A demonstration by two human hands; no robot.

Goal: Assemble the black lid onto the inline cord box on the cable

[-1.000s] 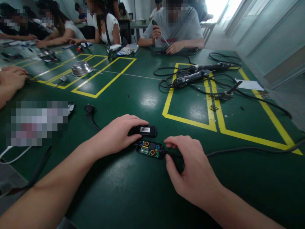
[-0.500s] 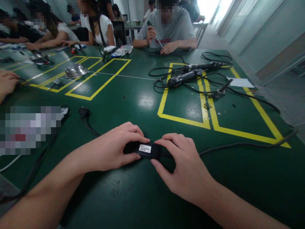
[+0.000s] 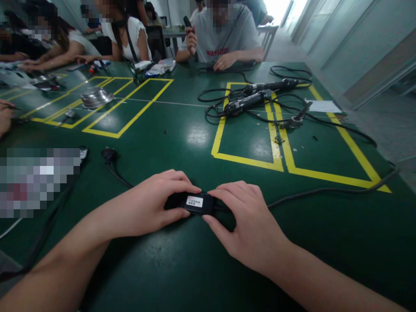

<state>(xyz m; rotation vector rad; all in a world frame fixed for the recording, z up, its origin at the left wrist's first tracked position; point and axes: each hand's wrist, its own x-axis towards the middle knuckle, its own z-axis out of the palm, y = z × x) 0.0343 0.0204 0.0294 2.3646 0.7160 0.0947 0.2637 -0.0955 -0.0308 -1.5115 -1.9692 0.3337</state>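
Observation:
Between my hands a small black plastic box (image 3: 196, 203) with a white printed label lies on the green table, its cover on top and the circuit board inside hidden. My left hand (image 3: 162, 201) grips its left end, thumb on the near side and fingers on the far side. On the right end, my right hand (image 3: 242, 221) closes thumb and forefinger over the box's edges. A black cord (image 3: 328, 190) runs from the right end across the table. Another cord leads from behind my left hand to a black plug (image 3: 109, 155).
Two black electric screwdrivers (image 3: 248, 102) with tangled cords lie at the right, near loose screws (image 3: 278, 139) and a metal part (image 3: 295, 121). A metal bowl (image 3: 96, 98) stands at the left back. Across the table a person (image 3: 224, 39) holds a screwdriver.
The labelled cover, first held beside the open box with its circuit board showing, now sits on the box. My right hand has moved from the cord onto the box. The view has shifted slightly.

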